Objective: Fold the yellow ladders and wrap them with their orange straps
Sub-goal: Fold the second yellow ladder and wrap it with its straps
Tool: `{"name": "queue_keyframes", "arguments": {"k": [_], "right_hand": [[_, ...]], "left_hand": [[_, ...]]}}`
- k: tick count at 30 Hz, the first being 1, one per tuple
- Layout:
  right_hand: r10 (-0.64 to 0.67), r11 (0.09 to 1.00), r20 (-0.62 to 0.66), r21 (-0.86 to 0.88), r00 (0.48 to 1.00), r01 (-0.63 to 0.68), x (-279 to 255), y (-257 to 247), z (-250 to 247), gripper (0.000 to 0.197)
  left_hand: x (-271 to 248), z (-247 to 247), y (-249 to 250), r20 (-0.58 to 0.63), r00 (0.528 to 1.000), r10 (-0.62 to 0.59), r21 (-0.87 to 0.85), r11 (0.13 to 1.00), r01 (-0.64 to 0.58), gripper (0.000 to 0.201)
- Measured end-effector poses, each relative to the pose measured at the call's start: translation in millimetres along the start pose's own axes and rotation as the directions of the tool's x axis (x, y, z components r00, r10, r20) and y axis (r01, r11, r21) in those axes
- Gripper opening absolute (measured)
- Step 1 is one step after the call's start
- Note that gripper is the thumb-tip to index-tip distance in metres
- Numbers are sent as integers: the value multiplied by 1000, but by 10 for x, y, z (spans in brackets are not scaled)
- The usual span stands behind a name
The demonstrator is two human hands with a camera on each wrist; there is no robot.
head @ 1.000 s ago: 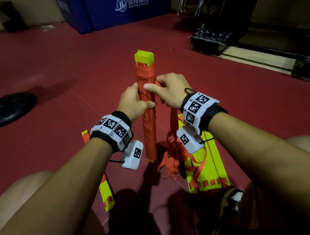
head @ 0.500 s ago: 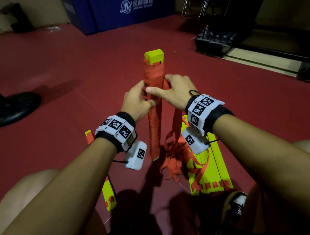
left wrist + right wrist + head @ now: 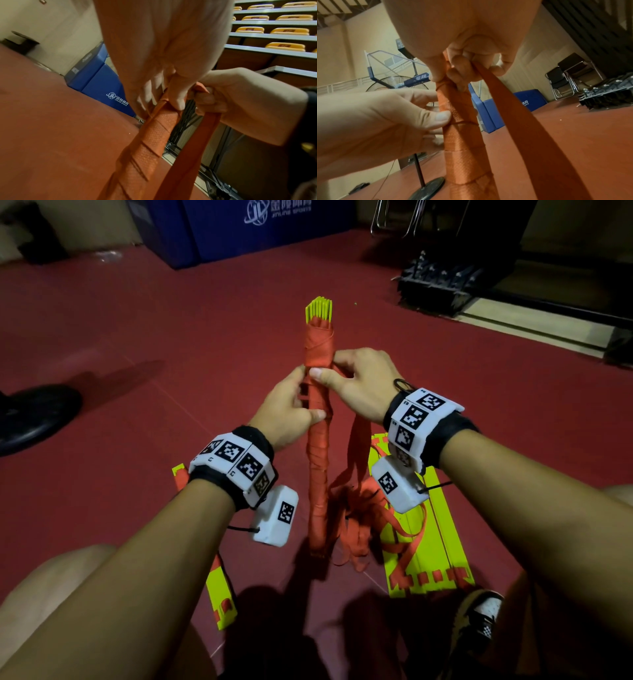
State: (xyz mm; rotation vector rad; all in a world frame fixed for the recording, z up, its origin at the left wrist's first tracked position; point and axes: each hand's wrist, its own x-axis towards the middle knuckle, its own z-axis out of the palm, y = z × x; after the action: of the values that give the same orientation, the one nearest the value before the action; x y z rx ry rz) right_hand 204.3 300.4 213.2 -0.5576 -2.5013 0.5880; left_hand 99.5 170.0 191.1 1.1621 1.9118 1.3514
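I hold a folded yellow ladder bundle (image 3: 318,460) upright over the floor, wound almost end to end in orange strap, with yellow slat ends (image 3: 319,308) showing at its far tip. My left hand (image 3: 291,409) grips the bundle's middle, thumb pressed on the wrap (image 3: 458,112). My right hand (image 3: 356,381) pinches the loose orange strap (image 3: 513,108) against the bundle just above the left hand. The strap's free length (image 3: 358,453) hangs down to a tangled pile (image 3: 356,508) on the floor.
A flat folded yellow ladder (image 3: 428,546) lies on the red floor to the right, under loose strap. Another yellow ladder (image 3: 222,594) lies by my left knee. A black fan base (image 3: 34,416) sits left, a blue mat (image 3: 260,227) and black rack (image 3: 442,282) farther off.
The bundle has turned about its long axis, so the slat edges now face me at the tip. Both hands have shifted a little up along it.
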Motion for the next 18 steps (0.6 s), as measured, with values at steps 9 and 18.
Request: {"name": "queue_keyframes", "arguments": {"k": [9,18], "right_hand": [[73,996,5,-44,997,-72,-38,14,114,50],[-3,999,-13,-43,1000,3,31,27,35,35]], "left_hand": [[20,3,-69,-126,992,-9,-6,1000,9,56],[8,-7,17,-95,995,-6,-43,999,2,60]]}}
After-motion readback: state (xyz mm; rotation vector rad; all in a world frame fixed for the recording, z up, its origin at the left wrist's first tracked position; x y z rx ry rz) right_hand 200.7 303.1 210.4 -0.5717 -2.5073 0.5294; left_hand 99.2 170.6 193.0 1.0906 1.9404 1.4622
